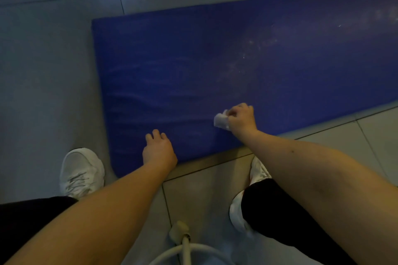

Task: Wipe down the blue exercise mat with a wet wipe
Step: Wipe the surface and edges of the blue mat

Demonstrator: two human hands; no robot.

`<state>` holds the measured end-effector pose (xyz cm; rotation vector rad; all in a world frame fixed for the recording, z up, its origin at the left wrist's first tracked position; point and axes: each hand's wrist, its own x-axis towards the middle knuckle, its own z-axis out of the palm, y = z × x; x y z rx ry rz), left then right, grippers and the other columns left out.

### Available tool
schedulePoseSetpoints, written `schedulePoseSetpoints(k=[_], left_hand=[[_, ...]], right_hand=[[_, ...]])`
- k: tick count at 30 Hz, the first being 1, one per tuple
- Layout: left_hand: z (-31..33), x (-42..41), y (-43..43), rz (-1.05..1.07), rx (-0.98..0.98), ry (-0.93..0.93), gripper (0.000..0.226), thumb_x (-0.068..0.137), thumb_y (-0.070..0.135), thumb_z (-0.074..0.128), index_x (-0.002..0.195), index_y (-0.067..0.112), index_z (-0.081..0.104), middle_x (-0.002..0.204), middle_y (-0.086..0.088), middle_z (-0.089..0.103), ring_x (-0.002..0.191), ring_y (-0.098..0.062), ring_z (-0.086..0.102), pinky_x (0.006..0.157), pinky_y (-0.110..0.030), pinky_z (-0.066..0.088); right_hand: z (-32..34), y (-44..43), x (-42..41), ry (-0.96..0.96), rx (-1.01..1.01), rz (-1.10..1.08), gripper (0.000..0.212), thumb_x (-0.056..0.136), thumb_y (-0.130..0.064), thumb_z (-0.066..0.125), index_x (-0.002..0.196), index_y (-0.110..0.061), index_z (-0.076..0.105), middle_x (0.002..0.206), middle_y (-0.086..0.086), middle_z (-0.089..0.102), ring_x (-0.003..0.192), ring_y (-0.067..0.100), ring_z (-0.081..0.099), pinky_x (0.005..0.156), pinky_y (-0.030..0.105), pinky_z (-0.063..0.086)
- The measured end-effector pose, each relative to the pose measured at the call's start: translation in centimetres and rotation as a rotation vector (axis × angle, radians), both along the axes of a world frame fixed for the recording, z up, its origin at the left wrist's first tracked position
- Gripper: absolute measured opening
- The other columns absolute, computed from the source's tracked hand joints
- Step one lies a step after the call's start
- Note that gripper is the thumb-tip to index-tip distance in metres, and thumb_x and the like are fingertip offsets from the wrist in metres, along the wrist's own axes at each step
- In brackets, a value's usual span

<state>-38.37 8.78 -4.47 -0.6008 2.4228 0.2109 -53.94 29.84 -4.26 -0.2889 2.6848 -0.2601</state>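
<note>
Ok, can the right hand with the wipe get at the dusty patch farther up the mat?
Probably yes: the mat lies bare between the right hand, gripping the wipe, and the patch, though it looks a stretch.

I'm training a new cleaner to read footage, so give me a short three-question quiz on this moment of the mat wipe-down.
1. True or false: the right hand holds the wipe against the mat.
2. Pick one: the left hand is A) lifting a corner of the mat, B) resting on the mat by its near edge, C) holding a second wipe.
3. Fill in the gap: the mat lies on a ___ floor.

Key: 1 true; 2 B; 3 tiled.
</note>
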Motion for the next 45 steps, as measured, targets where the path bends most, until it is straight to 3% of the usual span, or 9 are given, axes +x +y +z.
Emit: schedulePoseSetpoints(k=[4,6,9,17,21,30,34,38,45], left_hand=[[0.2,-0.2,0.0,0.038,0.024,-0.010,0.069,0.093,0.033,0.062,0.148,0.009,0.029,0.154,-0.011,0.016,0.135,-0.034,0.027,0.087,-0.034,0.051],[0.2,-0.1,-0.1,0.033,0.019,-0.009,0.070,0.093,0.035,0.062,0.148,0.010,0.030,0.154,-0.011,0.017,0.133,-0.033,0.028,0.087,-0.034,0.051],[0.0,0.1,-0.3,0.010,0.017,-0.009,0.072,0.093,0.037,0.063,0.149,0.010,0.028,0.154,-0.011,0.016,0.135,-0.034,0.027,0.087,-0.034,0.051],[0.1,-0.3,0.0,0.036,0.017,-0.021,0.069,0.093,0.034,0.062,0.148,0.009,0.030,0.154,-0.011,0.016,0.134,-0.033,0.028,0.081,-0.033,0.050],[0.1,-0.2,-0.1,0.023,0.007,-0.015,0.067,0.093,0.034,0.061,0.147,0.010,0.031,0.151,-0.011,0.019,0.131,-0.032,0.029,0.077,-0.032,0.048],[0.1,-0.2,0.1,0.013,-0.011,-0.013,0.071,0.092,0.035,0.062,0.149,0.009,0.029,0.154,-0.012,0.018,0.134,-0.033,0.029,0.087,-0.034,0.052],[0.2,-0.4,0.2,0.031,0.005,-0.012,0.070,0.093,0.036,0.062,0.148,0.008,0.030,0.152,-0.011,0.019,0.131,-0.032,0.030,0.084,-0.034,0.052],[0.3,-0.5,0.2,0.039,0.009,-0.006,0.068,0.094,0.035,0.060,0.148,0.006,0.031,0.153,-0.011,0.019,0.132,-0.032,0.029,0.081,-0.033,0.051],[-0.2,-0.2,-0.1,0.009,-0.005,-0.011,0.069,0.094,0.037,0.060,0.149,0.008,0.030,0.154,-0.012,0.018,0.134,-0.033,0.029,0.086,-0.035,0.053]], right_hand=[[0.3,-2.2,-0.7,-0.315,-0.127,-0.322,0.019,0.099,-0.019,0.058,0.116,-0.012,0.066,0.126,0.007,0.064,0.100,0.022,0.062,0.081,0.030,0.053],[-0.5,-1.3,-0.5,-0.215,-0.067,-0.257,0.015,0.099,-0.015,0.058,0.113,-0.014,0.062,0.129,0.007,0.055,0.090,0.020,0.057,0.072,0.028,0.049],[-1.0,-0.6,0.5,0.016,0.035,-0.373,0.017,0.100,-0.019,0.058,0.116,-0.018,0.052,0.130,0.007,0.036,0.107,0.027,0.047,0.084,0.037,0.051],[-3.2,-2.9,4.6,0.021,0.159,-0.059,0.051,0.103,-0.032,0.047,0.146,-0.007,0.038,0.145,0.016,0.038,0.130,0.033,0.037,0.113,0.040,0.034],[-3.6,-4.1,6.8,-0.055,-0.077,-0.039,0.042,0.098,-0.011,0.056,0.139,-0.013,0.049,0.133,0.007,0.041,0.121,0.025,0.040,0.104,0.034,0.043],[-4.4,-3.6,8.4,-0.030,-0.135,0.673,0.044,0.099,-0.003,0.052,0.143,-0.009,0.053,0.145,0.015,0.037,0.122,0.033,0.039,0.103,0.041,0.043],[-3.8,2.4,3.9,0.117,-0.034,0.314,0.028,0.098,-0.007,0.047,0.122,-0.010,0.062,0.130,0.016,0.048,0.113,0.024,0.041,0.096,0.029,0.035],[-3.6,4.4,2.7,0.109,0.142,-0.090,0.023,0.102,-0.010,0.046,0.124,-0.008,0.054,0.129,0.016,0.047,0.117,0.033,0.047,0.094,0.041,0.042],[-2.9,-5.1,10.7,0.086,-0.165,0.124,0.023,0.105,-0.043,0.045,0.109,-0.023,0.056,0.112,-0.001,0.049,0.094,0.013,0.055,0.083,0.035,0.049]])
